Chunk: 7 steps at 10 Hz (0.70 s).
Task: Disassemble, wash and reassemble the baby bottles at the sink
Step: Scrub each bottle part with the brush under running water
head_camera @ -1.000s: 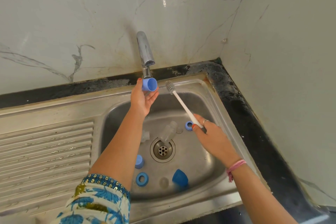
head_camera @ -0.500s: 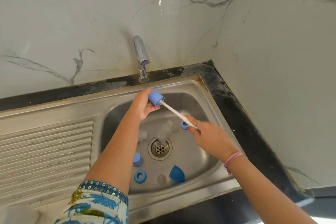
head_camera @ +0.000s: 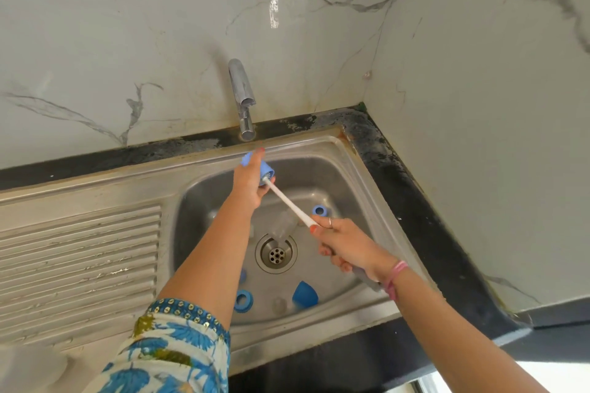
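The left hand [head_camera: 249, 180] grips a blue cap [head_camera: 262, 168] just below the tap [head_camera: 243, 99], over the sink [head_camera: 360, 169]. The right hand [head_camera: 348, 244] is closed around the white brush [head_camera: 289, 201], whose bristled head sits inside the cap. On the basin floor lie a clear bottle [head_camera: 284, 223], seemingly on its side, two blue rings [head_camera: 243, 300] [head_camera: 318, 210] and a blue dome cover [head_camera: 305, 295] near the drain [head_camera: 276, 254]

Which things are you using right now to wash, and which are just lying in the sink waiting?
In use:
left hand holding the blue cap
right hand pushing the brush into it

Just lying in the sink:
blue ring
blue dome cap
small blue ring
clear bottle
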### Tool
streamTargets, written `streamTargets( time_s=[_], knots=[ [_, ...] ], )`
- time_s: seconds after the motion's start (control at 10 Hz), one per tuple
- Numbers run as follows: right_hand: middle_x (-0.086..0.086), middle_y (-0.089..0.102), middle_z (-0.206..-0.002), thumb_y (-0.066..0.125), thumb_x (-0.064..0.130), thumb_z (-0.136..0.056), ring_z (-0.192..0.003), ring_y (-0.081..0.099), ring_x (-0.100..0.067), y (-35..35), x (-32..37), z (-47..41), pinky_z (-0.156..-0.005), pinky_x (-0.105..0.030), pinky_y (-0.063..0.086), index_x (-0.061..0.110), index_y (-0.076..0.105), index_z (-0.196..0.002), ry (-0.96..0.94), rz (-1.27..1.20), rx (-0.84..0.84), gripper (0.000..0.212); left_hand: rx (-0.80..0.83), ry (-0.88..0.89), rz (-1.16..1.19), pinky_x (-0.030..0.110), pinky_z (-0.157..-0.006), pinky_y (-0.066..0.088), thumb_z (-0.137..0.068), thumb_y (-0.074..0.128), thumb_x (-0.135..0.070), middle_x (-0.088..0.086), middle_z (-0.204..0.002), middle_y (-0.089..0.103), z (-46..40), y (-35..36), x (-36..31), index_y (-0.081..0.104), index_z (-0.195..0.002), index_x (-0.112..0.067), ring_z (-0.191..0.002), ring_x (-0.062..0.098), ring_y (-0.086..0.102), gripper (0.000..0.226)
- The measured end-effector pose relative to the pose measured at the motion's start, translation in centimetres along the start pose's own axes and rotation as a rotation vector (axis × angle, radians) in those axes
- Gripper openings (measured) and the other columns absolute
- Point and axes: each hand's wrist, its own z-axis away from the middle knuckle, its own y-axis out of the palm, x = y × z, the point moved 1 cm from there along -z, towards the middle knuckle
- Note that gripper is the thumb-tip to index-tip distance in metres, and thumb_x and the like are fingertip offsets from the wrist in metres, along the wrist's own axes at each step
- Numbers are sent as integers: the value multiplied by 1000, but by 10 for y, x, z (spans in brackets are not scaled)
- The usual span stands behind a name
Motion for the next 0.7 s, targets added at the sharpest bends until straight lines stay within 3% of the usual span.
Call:
streamTargets(
  time_s=[0.1,0.2,0.3,0.4,0.5,0.6,0.7],
  knots=[
    [-5,56,-92,33,27,-104,-65,56,-24,3,-3,-3,-54,-34,45,37,28,-148,-222,1111,-361,45,-183,15,-66,36,-79,53,-92,63,-35,11,-108,51,-5,0,4,42,-134,-10,-90,25,56,54],
    [-7,56,-101,34,24,-104,-66,55,-26,6,-3,-10,-56,-37,44,39,18,-152,-266,1230,-452,53,-72,-17,85,31,-72,53,-94,61,-33,8,-99,54,-6,1,2,46,-130,-15,-83,20,57,43],
    [-3,54,-75,47,30,-101,-51,47,-15,0,1,-13,-45,-26,38,32,47,-140,-98,190,-136,39,140,-92,281,33,-65,51,-95,61,-28,8,-90,55,-7,-6,-5,53,-123,-12,-76,20,57,33],
    [2,40,-64,54,29,-96,-39,28,-3,-4,10,-10,-33,-13,22,25,65,-119,198,-728,255,25,286,-108,531,44,-70,58,-98,56,-27,16,-100,58,-9,-9,-5,54,-119,-2,-90,28,62,33],
    [3,40,-63,53,29,-98,-40,29,-3,-5,14,-9,-34,-14,23,28,63,-122,178,-606,217,26,345,-125,442,67,-93,41,-102,37,-30,14,-103,64,-14,-9,-4,54,-115,-4,-98,31,64,33],
    [5,49,-67,44,31,-102,-49,44,-8,-7,13,-11,-46,-21,38,35,49,-136,-102,350,-147,34,202,-144,177,50,-93,44,-93,42,-49,8,-95,63,-17,-8,-14,60,-102,-13,-87,25,61,41],
    [1,55,-73,40,34,-103,-59,54,-15,-2,9,-18,-57,-29,49,37,40,-143,-217,720,-248,40,97,-93,145,32,-70,51,-81,67,-57,5,-83,56,-18,-3,-19,59,-99,-13,-69,18,55,49]
  ],
)
